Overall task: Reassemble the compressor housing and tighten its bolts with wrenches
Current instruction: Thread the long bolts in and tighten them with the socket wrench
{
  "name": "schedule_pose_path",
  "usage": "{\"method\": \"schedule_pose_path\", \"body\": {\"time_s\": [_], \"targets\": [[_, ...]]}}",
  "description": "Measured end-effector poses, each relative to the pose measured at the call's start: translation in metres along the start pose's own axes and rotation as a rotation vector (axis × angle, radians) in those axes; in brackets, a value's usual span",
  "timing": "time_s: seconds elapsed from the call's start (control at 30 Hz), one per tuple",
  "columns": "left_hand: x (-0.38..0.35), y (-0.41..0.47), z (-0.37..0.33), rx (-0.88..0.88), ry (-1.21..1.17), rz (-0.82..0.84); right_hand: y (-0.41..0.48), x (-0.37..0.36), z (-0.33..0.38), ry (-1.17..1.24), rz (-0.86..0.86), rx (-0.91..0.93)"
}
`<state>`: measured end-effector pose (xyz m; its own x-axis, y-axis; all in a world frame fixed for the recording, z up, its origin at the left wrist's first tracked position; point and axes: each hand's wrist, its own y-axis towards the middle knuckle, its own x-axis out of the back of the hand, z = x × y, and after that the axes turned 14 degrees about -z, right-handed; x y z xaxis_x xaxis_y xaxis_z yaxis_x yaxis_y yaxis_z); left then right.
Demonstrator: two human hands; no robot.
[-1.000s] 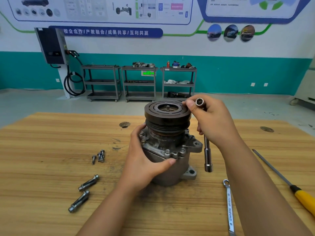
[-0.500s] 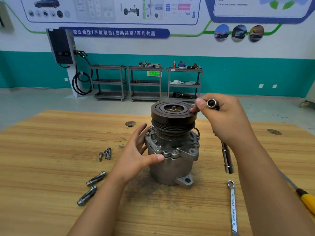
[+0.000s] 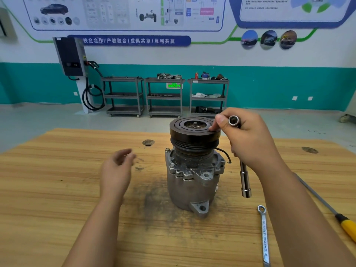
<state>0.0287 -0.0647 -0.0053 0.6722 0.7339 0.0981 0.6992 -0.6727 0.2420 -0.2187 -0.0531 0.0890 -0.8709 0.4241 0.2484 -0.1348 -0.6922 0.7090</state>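
The compressor (image 3: pixel 192 182) stands upright near the middle of the table (image 3: pixel 57 189), a little toward the far edge, with its dark grooved pulley (image 3: pixel 194 135) on top and a mounting ear pointing at the near edge. A dark smudge stains the wood around its base.

The right hand (image 3: pixel 250 139) is curled around a chrome socket wrench (image 3: pixel 245 184). The open hex end sticks up beside the thumb and the long end hangs down just right of the compressor body, off the wood. The thumb tip rests on the pulley's rim. The left hand (image 3: pixel 115 170) is blurred, its fingers loosely spread and holding nothing. It hovers left of the compressor, apart from it.

A flat wrench (image 3: pixel 263 237) lies toward the near right corner, stamped "CHROME" and a second word that looks like "STEEL". A screwdriver (image 3: pixel 346 226) with a yellow handle lies along the right edge. A round hole (image 3: pixel 148 142) sits near the far edge.

Behind, a blue wall banner (image 3: pixel 129 41) reads 校企合作/产教融合/成果共享/互利共赢. Three grey carts (image 3: pixel 163 97) stand under it. Wood shows from the left hand out to the left edge.
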Motion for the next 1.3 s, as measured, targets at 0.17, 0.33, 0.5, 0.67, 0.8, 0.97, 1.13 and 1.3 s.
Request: {"method": "schedule_pose_path", "body": {"time_s": [0.17, 0.33, 0.5, 0.67, 0.8, 0.97, 1.13, 1.3], "targets": [[0.007, 0.024, 0.029, -0.022, 0.748, -0.126, 0.000, -0.003, 0.000, -0.009, -0.011, 0.002], [0.005, 0.029, 0.040, 0.002, 0.956, 0.010, -0.001, -0.003, 0.000, 0.005, -0.024, -0.006], [0.005, 0.032, 0.050, -0.109, 1.086, 0.013, -0.001, -0.004, -0.001, 0.016, -0.022, -0.007], [0.004, 0.030, 0.050, -0.101, 1.013, -0.026, -0.001, -0.004, -0.001, 0.019, -0.021, -0.012], [0.003, 0.027, 0.043, -0.140, 0.893, -0.084, -0.002, -0.005, -0.001, 0.016, -0.017, -0.010], [-0.003, 0.001, -0.005, -0.252, 0.220, -0.099, -0.001, -0.004, -0.001, 0.009, -0.020, -0.026], [-0.013, -0.048, -0.033, -0.386, -0.242, 0.077, -0.002, -0.003, 0.000, -0.007, -0.022, -0.026], [-0.024, -0.073, -0.032, -0.526, -0.255, 0.161, -0.002, -0.002, 0.003, -0.024, 0.004, -0.019]]}}
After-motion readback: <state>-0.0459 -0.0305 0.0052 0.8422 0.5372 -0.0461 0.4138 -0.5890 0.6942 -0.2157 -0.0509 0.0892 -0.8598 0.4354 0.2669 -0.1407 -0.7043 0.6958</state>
